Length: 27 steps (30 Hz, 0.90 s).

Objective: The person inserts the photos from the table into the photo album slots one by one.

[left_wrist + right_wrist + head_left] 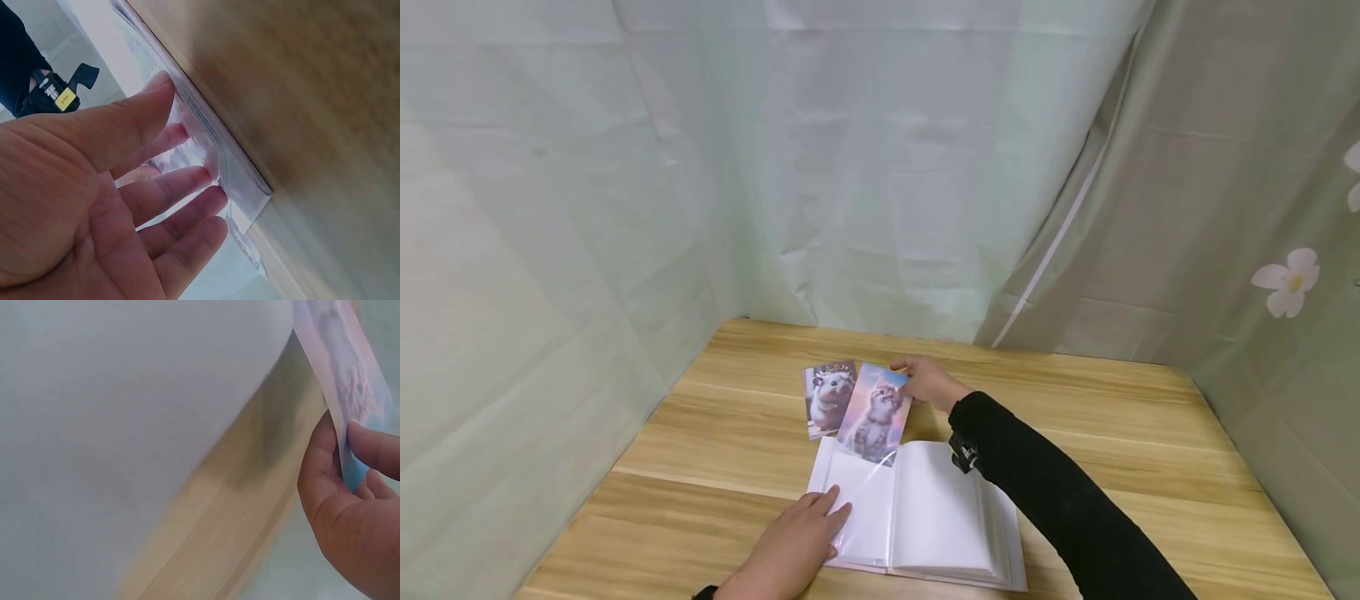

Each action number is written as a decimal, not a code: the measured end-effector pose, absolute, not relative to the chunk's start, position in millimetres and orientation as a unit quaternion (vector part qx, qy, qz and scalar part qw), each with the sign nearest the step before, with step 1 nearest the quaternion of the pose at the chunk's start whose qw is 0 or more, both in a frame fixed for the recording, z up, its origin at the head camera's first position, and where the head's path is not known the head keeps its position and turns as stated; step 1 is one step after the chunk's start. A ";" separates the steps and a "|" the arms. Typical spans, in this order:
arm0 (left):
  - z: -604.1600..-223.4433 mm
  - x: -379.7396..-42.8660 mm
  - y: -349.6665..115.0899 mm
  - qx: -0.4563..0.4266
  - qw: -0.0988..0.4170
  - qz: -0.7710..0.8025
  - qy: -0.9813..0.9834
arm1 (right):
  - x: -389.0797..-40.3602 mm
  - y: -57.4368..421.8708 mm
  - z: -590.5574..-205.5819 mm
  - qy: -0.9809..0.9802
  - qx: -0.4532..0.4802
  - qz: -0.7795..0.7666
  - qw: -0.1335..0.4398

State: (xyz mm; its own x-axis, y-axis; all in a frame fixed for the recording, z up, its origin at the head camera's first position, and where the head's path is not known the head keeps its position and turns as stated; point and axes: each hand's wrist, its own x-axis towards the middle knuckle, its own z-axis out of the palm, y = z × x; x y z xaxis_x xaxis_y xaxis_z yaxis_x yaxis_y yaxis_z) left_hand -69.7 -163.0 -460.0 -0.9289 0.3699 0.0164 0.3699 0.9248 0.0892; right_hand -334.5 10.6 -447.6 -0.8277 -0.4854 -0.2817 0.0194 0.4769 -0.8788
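My right hand (927, 383) pinches a kitten picture card (874, 412) by its upper right corner, thumb on one face and fingers behind, as the right wrist view shows. The card slants, and its lower end overlaps the top of the left page of an open photo album (943, 508), by a clear plastic sleeve (861, 508). Fingers spread, my left hand (796, 533) rests on the left edge of that page. In the left wrist view its fingertips (215, 197) lie at the clear sleeve's edge.
Beyond the album's upper left corner lies a small stack of cards (830, 400), the top one showing a white furry animal. The wooden table (700, 433) carries everything. Pale curtains (880, 167) hang around its back and sides.
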 end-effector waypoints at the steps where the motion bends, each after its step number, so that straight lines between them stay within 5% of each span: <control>1: -460.0 -69.7 -162.9 0.188 0.001 0.046 0.981 | -334.0 10.2 -447.4 0.824 -0.146 -0.484 0.257; 27: -466.5 -72.4 -164.1 0.174 0.005 0.091 0.980 | -316.7 -2.9 -460.8 0.826 -0.218 -0.422 0.303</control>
